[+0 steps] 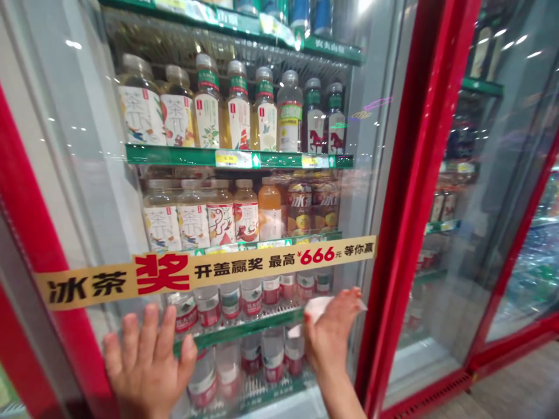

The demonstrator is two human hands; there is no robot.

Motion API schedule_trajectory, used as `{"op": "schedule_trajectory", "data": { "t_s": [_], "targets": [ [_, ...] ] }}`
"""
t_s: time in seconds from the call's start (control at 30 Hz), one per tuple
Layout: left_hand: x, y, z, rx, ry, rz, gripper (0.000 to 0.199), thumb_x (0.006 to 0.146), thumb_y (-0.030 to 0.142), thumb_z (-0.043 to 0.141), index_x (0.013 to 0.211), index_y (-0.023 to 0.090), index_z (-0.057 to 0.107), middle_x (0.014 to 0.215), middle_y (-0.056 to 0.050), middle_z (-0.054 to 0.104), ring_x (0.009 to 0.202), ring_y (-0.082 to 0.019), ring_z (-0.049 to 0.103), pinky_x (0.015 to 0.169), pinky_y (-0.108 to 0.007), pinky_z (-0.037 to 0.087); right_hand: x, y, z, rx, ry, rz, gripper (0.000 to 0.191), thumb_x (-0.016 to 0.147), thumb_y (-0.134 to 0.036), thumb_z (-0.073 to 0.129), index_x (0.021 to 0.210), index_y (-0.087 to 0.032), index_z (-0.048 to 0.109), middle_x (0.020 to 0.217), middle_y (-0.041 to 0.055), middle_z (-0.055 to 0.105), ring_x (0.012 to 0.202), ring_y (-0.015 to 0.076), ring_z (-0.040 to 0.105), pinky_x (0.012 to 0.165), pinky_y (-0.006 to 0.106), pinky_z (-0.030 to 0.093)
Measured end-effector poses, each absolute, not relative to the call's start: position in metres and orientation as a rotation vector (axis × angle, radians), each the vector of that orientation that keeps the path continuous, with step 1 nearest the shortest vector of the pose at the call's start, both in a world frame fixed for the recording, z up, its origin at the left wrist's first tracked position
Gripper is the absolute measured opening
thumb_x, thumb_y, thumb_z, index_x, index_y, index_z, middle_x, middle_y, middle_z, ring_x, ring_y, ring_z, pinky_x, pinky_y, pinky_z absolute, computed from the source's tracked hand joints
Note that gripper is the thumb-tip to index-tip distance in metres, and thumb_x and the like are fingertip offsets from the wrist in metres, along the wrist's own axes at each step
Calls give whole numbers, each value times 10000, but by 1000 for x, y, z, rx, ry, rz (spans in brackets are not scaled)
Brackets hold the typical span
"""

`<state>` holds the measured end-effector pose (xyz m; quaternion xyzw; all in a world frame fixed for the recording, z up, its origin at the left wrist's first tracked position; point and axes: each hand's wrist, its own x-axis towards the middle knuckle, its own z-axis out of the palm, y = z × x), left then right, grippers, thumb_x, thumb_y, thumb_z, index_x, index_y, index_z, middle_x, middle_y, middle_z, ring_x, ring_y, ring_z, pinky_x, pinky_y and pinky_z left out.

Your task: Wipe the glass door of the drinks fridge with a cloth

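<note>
My left hand (148,364) is spread at the lower left of the refrigerator's glass door (244,166), fingers apart and holding nothing. Whether its palm touches the pane I cannot tell. Lower right, my right hand (331,333) holds a crumpled white tissue (318,306) against the glass. Part of the tissue is hidden by the fingers. A cream strip sticker (117,281) with black and red characters runs across the door just above both hands.
Behind the glass stand bottled teas (209,110) and water bottles (273,358) on green-edged shelves (174,155). Red door frames (408,209) border the pane. A second glass-fronted cooler (458,256) is at the right, over a grey floor (519,381).
</note>
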<state>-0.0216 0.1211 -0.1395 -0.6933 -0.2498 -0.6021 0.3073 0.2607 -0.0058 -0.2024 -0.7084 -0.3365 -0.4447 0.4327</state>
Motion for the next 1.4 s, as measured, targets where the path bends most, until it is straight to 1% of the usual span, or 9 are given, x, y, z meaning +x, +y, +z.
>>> {"op": "schedule_trajectory", "data": {
  "t_s": [0.13, 0.3, 0.47, 0.6, 0.77, 0.9, 1.1, 1.2, 1.4],
  "targets": [
    [-22, 122, -144, -1841, -669, -1601, 831, 996, 333, 631, 1754, 300, 291, 1859, 17, 194, 1747, -227, 110, 1434, -475, 53, 255, -5, -190, -1737, -621, -915, 901, 1126, -563, 290, 1754, -69, -127, 1820, 324, -114, 1717, 495, -49, 1256, 891, 202],
    [-23, 122, -143, -1839, -625, -1570, 843, 979, 296, 659, 1747, 232, 318, 1848, -58, 227, 1747, -240, 117, 1437, -481, 64, 176, 20, -222, -1646, -1219, -1208, 1039, 1010, -727, 505, 1785, -128, 158, 1847, 250, 116, 1719, 502, 30, 1231, 854, 365],
    [-20, 116, -141, -1853, -643, -1576, 852, 975, 254, 692, 1742, 193, 325, 1857, -65, 208, 1750, -233, 95, 1444, -455, 37, 259, -13, -204, -1726, -695, -1001, 861, 1140, -514, 310, 1766, -97, -110, 1829, 319, -63, 1718, 498, 7, 1262, 869, 254],
    [-21, 115, -142, -1862, -647, -1585, 862, 972, 251, 704, 1743, 204, 322, 1858, -61, 212, 1750, -236, 98, 1446, -468, 34, 249, -1, -166, -1591, -681, -1027, 895, 1128, -487, 438, 1782, -168, -83, 1833, 308, -63, 1715, 503, 81, 1203, 798, 432],
    [-21, 117, -145, -1869, -657, -1593, 839, 986, 276, 695, 1740, 205, 333, 1856, -71, 223, 1749, -253, 110, 1446, -487, 42, 210, 10, -176, -1452, -981, -1363, 728, 1089, -467, 596, 1749, -292, 343, 1679, 226, 377, 1574, 367, 443, 1154, 571, 576],
    [-20, 116, -148, -1876, -685, -1602, 850, 985, 274, 695, 1746, 253, 319, 1857, -39, 227, 1748, -234, 113, 1446, -481, 43, 261, -22, -180, -1488, -694, -1232, 834, 1047, -522, 672, 1760, -284, 310, 1489, 205, 563, 1362, 335, 606, 1134, 592, 576],
    [-23, 119, -150, -1890, -714, -1605, 880, 975, 296, 710, 1753, 309, 298, 1855, -14, 221, 1747, -235, 116, 1445, -495, 59, 203, 8, -161, -1654, -840, -1033, 1014, 1078, -766, 199, 1773, -48, 30, 1795, 361, 172, 1698, 497, 179, 1225, 789, 391],
    [-23, 118, -148, -1884, -687, -1601, 872, 979, 290, 699, 1754, 286, 300, 1857, -23, 218, 1747, -228, 116, 1446, -467, 48, 178, 17, -178, -1627, -1302, -1263, 1117, 1022, -862, 182, 1768, -31, 131, 1794, 305, 269, 1723, 453, 116, 1239, 658, 455],
    [-19, 113, -145, -1873, -732, -1586, 898, 968, 283, 687, 1761, 318, 267, 1854, 1, 206, 1747, -227, 110, 1443, -494, 69, 267, -18, -164, -1718, -796, -1101, 861, 1131, -610, 139, 1758, -93, -148, 1829, 327, -33, 1714, 510, 43, 1249, 826, 294]
  ]
}}
